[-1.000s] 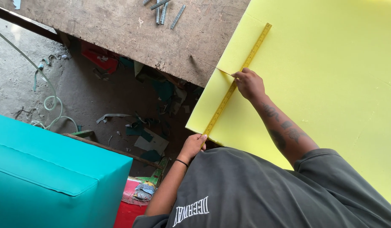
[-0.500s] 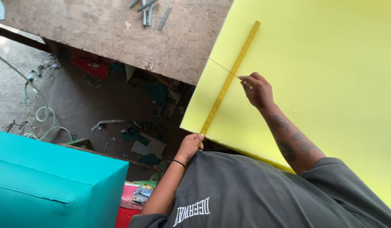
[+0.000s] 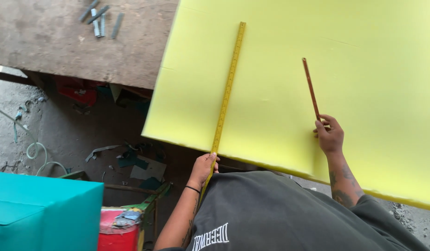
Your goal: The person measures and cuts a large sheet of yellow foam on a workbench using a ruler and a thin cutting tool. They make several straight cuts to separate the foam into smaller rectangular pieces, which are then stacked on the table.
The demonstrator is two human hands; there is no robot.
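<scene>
The right hand (image 3: 330, 135) has left the tape (image 3: 225, 95) and now grips a thin reddish blade (image 3: 310, 87), laid flat on the foam (image 3: 280, 69) well off to the right — cutting has paused. The left hand (image 3: 203, 167) still pinches the tape's near end at the foam's edge, beside the workbench (image 3: 61, 42).

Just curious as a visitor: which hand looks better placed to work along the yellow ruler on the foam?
Probably the right hand: it holds a thin reddish-brown blade or stick above the foam sheet, free to move. The left hand pins the ruler at the foam's near edge.
</scene>
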